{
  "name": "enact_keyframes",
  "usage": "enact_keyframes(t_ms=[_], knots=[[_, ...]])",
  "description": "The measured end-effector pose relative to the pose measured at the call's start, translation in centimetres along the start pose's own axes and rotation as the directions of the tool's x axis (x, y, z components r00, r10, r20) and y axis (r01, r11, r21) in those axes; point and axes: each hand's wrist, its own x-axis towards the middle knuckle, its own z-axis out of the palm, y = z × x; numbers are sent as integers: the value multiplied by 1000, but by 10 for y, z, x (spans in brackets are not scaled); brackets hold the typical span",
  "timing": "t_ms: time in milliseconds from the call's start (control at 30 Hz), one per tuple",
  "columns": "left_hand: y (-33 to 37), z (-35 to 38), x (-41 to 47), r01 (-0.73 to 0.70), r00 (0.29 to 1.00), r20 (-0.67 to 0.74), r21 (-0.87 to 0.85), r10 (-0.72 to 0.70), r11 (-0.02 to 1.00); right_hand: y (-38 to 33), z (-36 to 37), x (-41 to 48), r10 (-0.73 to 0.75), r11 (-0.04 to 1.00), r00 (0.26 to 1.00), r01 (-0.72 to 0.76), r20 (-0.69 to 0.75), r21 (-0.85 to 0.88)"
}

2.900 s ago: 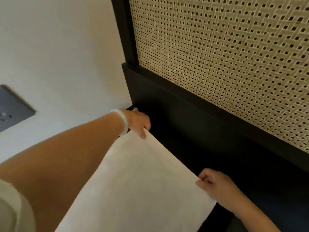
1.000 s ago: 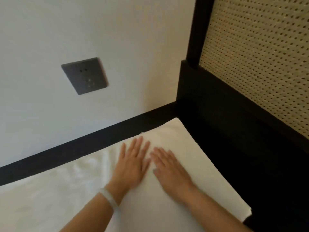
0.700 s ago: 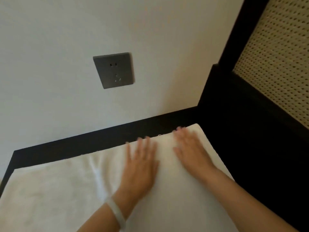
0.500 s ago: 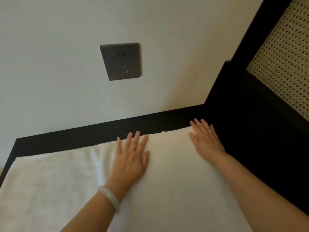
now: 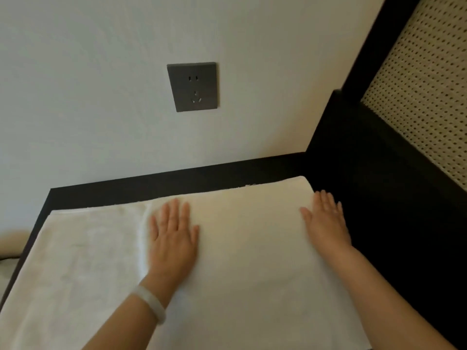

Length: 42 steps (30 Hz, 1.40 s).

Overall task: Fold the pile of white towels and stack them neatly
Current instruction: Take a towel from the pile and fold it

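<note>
1. The white towel [image 5: 252, 261] lies flat on a dark table top [image 5: 177, 184]. Its far edge runs along the narrow dark strip of table in front of the wall [image 5: 101, 84].
2. The towel shows two parts. On the right is a smooth upper layer, and on the left a more wrinkled lower part that reaches nearly to the left edge of the table.
3. The left hand [image 5: 174, 238] lies palm down on the upper layer, just beside the left border of this layer. Its fingers are straight and close together and point toward the wall. It grasps nothing and only rests flat on the cloth.
4. The right hand [image 5: 326, 223] also lies palm down, on the right border of the towel near the far right corner. Its fingers are straight, and it holds nothing either.
5. The two hands are well apart, with a wide smooth stretch of towel between them.
6. A pale bracelet [image 5: 151, 304] sits on the left wrist, above the towel.
7. A grey socket [image 5: 192, 87] is set in the wall, above the left hand.
8. On the right stands a dark frame [image 5: 379, 198] with a woven cane panel [image 5: 424, 97], just beside the right end of the table.
9. The near edge of the towel is outside the picture.
</note>
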Motion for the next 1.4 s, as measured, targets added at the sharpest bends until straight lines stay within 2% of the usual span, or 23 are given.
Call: enact_keyframes(t_ms=[67,167,200,267,367,433,500,567,633,767,867,900,967,1033,1100,1167,1233,1300,1333,1400], knots=[[32,-7,-16,-74,996,-48,13,74,997,-29,5,-32,-142,988,981,148,-130,38],[86,6,-69,-401,913,-68,22,402,916,-49,41,-90,-425,904,904,427,-50,22],[92,8,-81,-456,890,-17,12,457,890,-43,45,-102,-439,899,899,439,2,4],[80,12,-83,-421,907,-3,38,421,906,-15,38,-107,-351,936,936,351,2,-30],[43,11,-67,-170,985,-10,46,171,984,29,19,-104,-133,987,991,135,23,-86],[41,6,-70,-80,996,-25,26,81,996,33,11,-110,-48,994,997,42,-56,-104],[72,4,-98,-221,973,-55,33,223,975,7,14,-130,-112,993,985,104,-130,-63],[105,15,-145,-452,890,-59,37,453,891,-16,33,-157,-258,966,961,259,-94,-2],[112,15,-170,-549,836,-3,48,549,835,-15,47,-183,-308,951,951,307,-32,-15],[69,11,-172,-383,924,11,58,383,922,44,31,-198,-98,995,995,97,-18,-35],[53,9,-171,-274,962,21,69,273,959,50,10,-194,65,997,998,-65,18,-35],[62,8,-170,-267,964,27,56,266,962,37,8,-190,35,998,999,-36,-21,-53],[88,10,-168,-345,939,32,28,344,938,-5,9,-179,-158,986,981,162,-112,30],[105,8,-167,-445,893,92,22,441,896,-41,22,-170,-351,932,936,351,-12,93],[87,6,-163,-452,890,94,38,447,891,-48,39,-164,-429,903,903,428,20,30],[40,2,-159,-349,936,78,52,344,936,-35,42,-158,-358,934,933,358,-18,-22],[-16,-8,-156,-180,981,95,94,171,979,-24,41,-153,-281,958,959,283,37,-46],[-66,-23,-156,32,992,119,118,-46,992,-31,36,-151,-189,980,980,192,64,-51],[-82,-31,-157,110,984,126,115,-124,987,-43,35,-150,-181,980,983,183,39,-79],[-96,-40,-161,163,980,101,73,-170,984,-81,34,-152,-305,951,952,303,-34,-58]])
